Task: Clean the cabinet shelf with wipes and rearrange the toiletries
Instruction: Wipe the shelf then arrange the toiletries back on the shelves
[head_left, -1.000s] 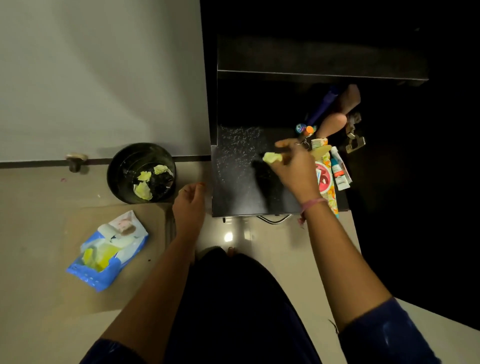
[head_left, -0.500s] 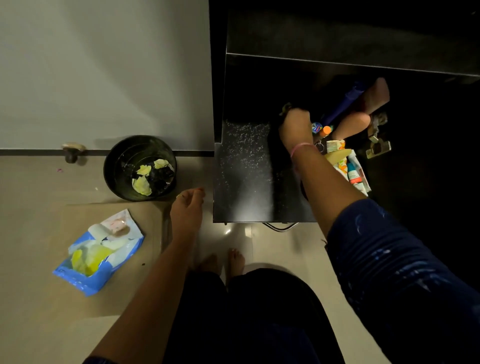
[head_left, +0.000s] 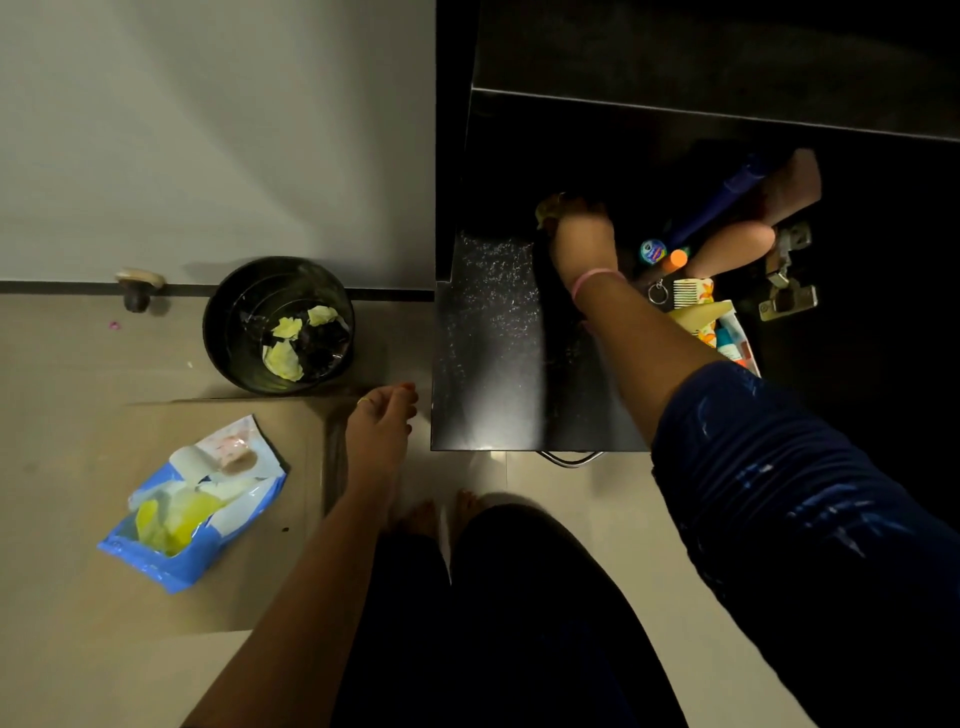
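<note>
My right hand (head_left: 576, 236) reaches deep into the dark cabinet and presses a yellow-green wipe (head_left: 546, 207) against the back of the black speckled shelf (head_left: 491, 343); only a corner of the wipe shows past my fingers. Toiletries are bunched at the shelf's right side: a blue tube (head_left: 719, 200), a round blue tin (head_left: 653, 250), an orange cap (head_left: 677, 259), a pale bottle (head_left: 735, 247), a comb (head_left: 688, 291) and small tubes (head_left: 732, 345). My left hand (head_left: 382, 426) hangs relaxed over the floor, holding nothing.
A black bin (head_left: 278, 325) with several used yellow wipes stands by the white wall. A blue wipes packet (head_left: 192, 506) lies open on the beige floor at the left. The cabinet door hinge (head_left: 787, 291) sits at the right. My bare feet (head_left: 441, 512) stand before the shelf.
My right hand moved with the wipe from the shelf's middle to the dark back of the shelf. My left hand stayed in place.
</note>
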